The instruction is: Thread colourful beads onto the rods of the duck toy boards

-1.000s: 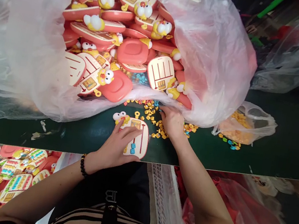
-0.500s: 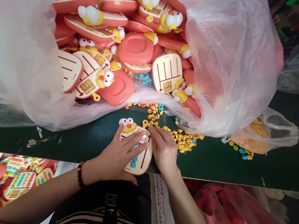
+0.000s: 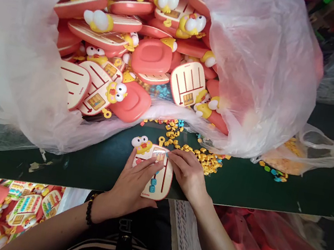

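A cream and coral sliding-bead toy board [image 3: 167, 174] with a yellow duck head lies on the green table near its front edge. My left hand [image 3: 135, 179] is laid across the board, fingers spread over its face, holding it down, with the thumb by the lower edge. Blue beads [image 3: 152, 185] sit in one slot, and a red bead shows at the left, partly covered by fingers. At the top of the rightmost slot, my right hand [image 3: 189, 173] pinches a small blue bead [image 3: 167, 154], mostly hidden by the fingertips.
A large plastic bag [image 3: 259, 72] of boards without beads stands behind the board. Loose yellow pieces [image 3: 208, 162] lie to the right. A small bag [image 3: 296, 157] sits farther right. Bead-filled boards [image 3: 26, 210] are below left, and a bag of red parts [image 3: 256, 242] is below right.
The whole view has shifted slightly, so the board and hands appear a little lower. My right fingertips have drawn back slightly, and a bit of blue shows at them.
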`<control>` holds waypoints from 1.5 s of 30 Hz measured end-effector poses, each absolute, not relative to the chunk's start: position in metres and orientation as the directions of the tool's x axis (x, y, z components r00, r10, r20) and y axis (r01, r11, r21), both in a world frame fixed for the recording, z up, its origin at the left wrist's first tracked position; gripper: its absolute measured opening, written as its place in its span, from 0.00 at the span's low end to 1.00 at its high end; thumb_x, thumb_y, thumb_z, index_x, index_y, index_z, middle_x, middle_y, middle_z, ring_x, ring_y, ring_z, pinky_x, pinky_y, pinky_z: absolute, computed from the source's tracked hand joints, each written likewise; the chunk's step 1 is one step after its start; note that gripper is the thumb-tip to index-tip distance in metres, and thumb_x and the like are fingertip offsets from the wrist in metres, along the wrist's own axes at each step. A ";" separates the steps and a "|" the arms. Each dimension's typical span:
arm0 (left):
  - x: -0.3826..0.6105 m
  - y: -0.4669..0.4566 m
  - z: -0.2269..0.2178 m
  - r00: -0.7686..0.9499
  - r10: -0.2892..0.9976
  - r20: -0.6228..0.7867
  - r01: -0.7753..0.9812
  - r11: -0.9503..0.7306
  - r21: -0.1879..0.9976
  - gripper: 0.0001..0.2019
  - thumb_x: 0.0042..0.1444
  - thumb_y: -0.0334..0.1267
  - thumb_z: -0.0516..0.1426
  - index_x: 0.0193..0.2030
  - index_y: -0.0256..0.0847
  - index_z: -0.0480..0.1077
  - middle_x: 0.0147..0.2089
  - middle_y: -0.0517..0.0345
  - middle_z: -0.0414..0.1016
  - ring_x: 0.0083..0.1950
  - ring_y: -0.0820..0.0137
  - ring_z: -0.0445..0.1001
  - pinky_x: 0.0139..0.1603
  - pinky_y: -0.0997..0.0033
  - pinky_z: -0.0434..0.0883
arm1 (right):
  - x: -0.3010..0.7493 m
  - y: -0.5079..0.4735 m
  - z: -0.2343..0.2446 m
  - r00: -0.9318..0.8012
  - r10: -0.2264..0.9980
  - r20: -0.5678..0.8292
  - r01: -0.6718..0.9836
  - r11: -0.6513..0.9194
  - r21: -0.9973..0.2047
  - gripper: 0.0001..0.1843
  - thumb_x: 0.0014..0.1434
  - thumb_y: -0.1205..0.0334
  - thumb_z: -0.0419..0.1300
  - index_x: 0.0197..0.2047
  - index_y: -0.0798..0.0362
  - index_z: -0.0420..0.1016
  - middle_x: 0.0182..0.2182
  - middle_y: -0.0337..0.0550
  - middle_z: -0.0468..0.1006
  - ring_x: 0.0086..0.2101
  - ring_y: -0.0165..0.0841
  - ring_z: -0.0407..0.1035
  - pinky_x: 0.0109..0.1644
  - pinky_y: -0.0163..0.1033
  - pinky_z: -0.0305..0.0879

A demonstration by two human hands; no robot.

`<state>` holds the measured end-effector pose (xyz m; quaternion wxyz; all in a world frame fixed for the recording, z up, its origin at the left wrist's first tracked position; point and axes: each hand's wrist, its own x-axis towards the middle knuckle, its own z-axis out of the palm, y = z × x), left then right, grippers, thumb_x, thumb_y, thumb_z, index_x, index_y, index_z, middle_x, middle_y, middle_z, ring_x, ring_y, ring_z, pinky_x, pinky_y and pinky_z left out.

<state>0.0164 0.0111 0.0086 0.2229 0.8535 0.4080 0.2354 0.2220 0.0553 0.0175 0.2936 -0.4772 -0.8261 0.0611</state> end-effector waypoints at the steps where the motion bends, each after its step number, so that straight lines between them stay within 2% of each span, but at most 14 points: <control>1: 0.017 0.011 0.008 0.548 0.804 0.231 0.584 -0.566 0.582 0.48 0.43 0.51 0.68 0.67 0.40 0.52 0.60 0.45 0.70 0.63 0.54 0.66 0.71 0.38 0.38 | 0.221 0.055 0.018 -0.362 0.827 0.430 0.756 0.530 -0.383 0.11 0.66 0.63 0.54 0.42 0.49 0.79 0.38 0.46 0.80 0.37 0.36 0.73 0.40 0.42 0.73; 5: 0.019 0.007 0.007 0.487 0.828 0.279 0.601 -0.549 0.581 0.50 0.42 0.49 0.69 0.68 0.39 0.49 0.60 0.45 0.70 0.61 0.55 0.68 0.71 0.39 0.43 | 0.222 0.051 0.023 -0.395 0.839 0.375 0.759 0.528 -0.382 0.11 0.66 0.63 0.53 0.44 0.50 0.78 0.39 0.48 0.79 0.38 0.37 0.72 0.42 0.43 0.73; 10: 0.019 0.003 0.004 0.468 0.832 0.298 0.651 -0.553 0.521 0.52 0.42 0.51 0.68 0.69 0.38 0.45 0.59 0.43 0.69 0.60 0.53 0.67 0.69 0.39 0.50 | 0.223 0.044 0.033 -0.439 0.834 0.334 0.669 0.552 -0.498 0.10 0.66 0.63 0.54 0.44 0.49 0.77 0.41 0.47 0.79 0.40 0.36 0.73 0.44 0.43 0.73; 17: 0.019 0.003 0.001 0.465 0.818 0.338 0.651 -0.575 0.495 0.53 0.43 0.53 0.67 0.69 0.36 0.44 0.58 0.43 0.69 0.59 0.53 0.68 0.69 0.41 0.50 | 0.213 0.035 0.030 -0.356 0.871 0.339 0.661 0.491 -0.568 0.08 0.65 0.64 0.54 0.43 0.50 0.75 0.38 0.46 0.80 0.39 0.36 0.74 0.44 0.43 0.73; 22: 0.024 0.001 0.002 0.439 0.837 0.326 0.686 -0.546 0.480 0.49 0.46 0.49 0.65 0.69 0.38 0.44 0.59 0.43 0.69 0.58 0.53 0.69 0.69 0.40 0.49 | 0.199 0.035 0.028 -0.336 0.883 0.327 0.665 0.468 -0.581 0.07 0.65 0.65 0.54 0.39 0.50 0.75 0.36 0.44 0.80 0.36 0.34 0.74 0.42 0.40 0.72; 26: 0.024 0.001 0.002 0.441 0.828 0.345 0.685 -0.559 0.467 0.52 0.45 0.48 0.66 0.70 0.38 0.41 0.59 0.42 0.68 0.60 0.51 0.68 0.68 0.38 0.49 | 0.197 0.037 0.027 -0.344 0.893 0.291 0.578 0.446 -0.684 0.06 0.63 0.66 0.56 0.36 0.50 0.74 0.34 0.41 0.80 0.35 0.32 0.74 0.41 0.37 0.71; 29: 0.017 0.005 0.007 0.484 0.815 0.319 0.685 -0.579 0.442 0.52 0.43 0.49 0.67 0.69 0.37 0.43 0.60 0.41 0.67 0.62 0.51 0.65 0.69 0.39 0.49 | 0.212 0.050 0.025 -0.188 0.940 0.284 0.486 0.341 -0.805 0.06 0.63 0.62 0.56 0.36 0.51 0.74 0.33 0.41 0.80 0.33 0.32 0.74 0.37 0.36 0.72; 31: 0.010 0.007 0.013 0.516 0.810 0.277 0.693 -0.585 0.421 0.50 0.44 0.49 0.67 0.69 0.38 0.46 0.60 0.41 0.67 0.63 0.52 0.64 0.70 0.40 0.47 | 0.228 0.063 0.026 -0.057 0.955 0.290 0.479 0.281 -0.831 0.06 0.61 0.61 0.57 0.38 0.51 0.75 0.34 0.42 0.80 0.32 0.32 0.74 0.37 0.38 0.73; 33: 0.005 0.009 0.020 0.538 0.807 0.245 0.704 -0.589 0.396 0.46 0.46 0.50 0.66 0.68 0.38 0.51 0.61 0.42 0.66 0.63 0.53 0.64 0.70 0.40 0.45 | 0.246 0.073 0.031 -0.058 0.953 0.297 0.530 0.281 -0.800 0.10 0.59 0.62 0.58 0.43 0.51 0.76 0.41 0.44 0.81 0.37 0.35 0.76 0.40 0.41 0.74; 35: 0.002 0.010 0.026 0.558 0.799 0.226 0.714 -0.600 0.361 0.41 0.47 0.50 0.65 0.65 0.39 0.56 0.63 0.43 0.65 0.62 0.53 0.64 0.70 0.39 0.43 | 0.265 0.076 0.038 -0.090 0.947 0.310 0.632 0.295 -0.717 0.13 0.59 0.65 0.56 0.46 0.50 0.77 0.45 0.44 0.80 0.42 0.37 0.75 0.45 0.43 0.73; 37: 0.003 0.011 0.028 0.583 0.783 0.215 0.716 -0.621 0.318 0.38 0.48 0.52 0.65 0.63 0.41 0.61 0.65 0.45 0.63 0.60 0.52 0.65 0.69 0.36 0.41 | 0.282 0.071 0.043 -0.064 0.948 0.313 0.780 0.243 -0.577 0.15 0.57 0.68 0.54 0.43 0.49 0.79 0.43 0.43 0.81 0.41 0.39 0.76 0.45 0.45 0.73; 40: 0.008 0.012 0.025 0.616 0.754 0.227 0.706 -0.657 0.265 0.36 0.48 0.56 0.64 0.62 0.43 0.63 0.68 0.49 0.61 0.61 0.49 0.63 0.68 0.33 0.40 | 0.304 0.067 0.043 -0.017 0.958 0.286 0.950 0.105 -0.294 0.17 0.54 0.72 0.53 0.38 0.49 0.81 0.35 0.45 0.83 0.34 0.42 0.76 0.39 0.45 0.73; 42: 0.011 0.013 0.021 0.626 0.741 0.243 0.702 -0.672 0.238 0.36 0.49 0.58 0.63 0.62 0.42 0.64 0.67 0.49 0.62 0.64 0.46 0.60 0.68 0.32 0.40 | 0.312 0.076 0.038 -0.055 0.964 0.259 0.982 0.099 -0.159 0.21 0.52 0.75 0.53 0.42 0.50 0.81 0.36 0.47 0.83 0.34 0.43 0.76 0.37 0.44 0.72; 45: 0.014 0.014 0.015 0.622 0.739 0.258 0.709 -0.672 0.216 0.35 0.50 0.59 0.61 0.62 0.42 0.65 0.67 0.49 0.62 0.65 0.46 0.58 0.68 0.31 0.41 | 0.314 0.103 0.034 -0.155 0.963 0.220 0.980 0.179 -0.090 0.28 0.51 0.78 0.51 0.52 0.51 0.77 0.39 0.49 0.83 0.36 0.43 0.76 0.39 0.44 0.72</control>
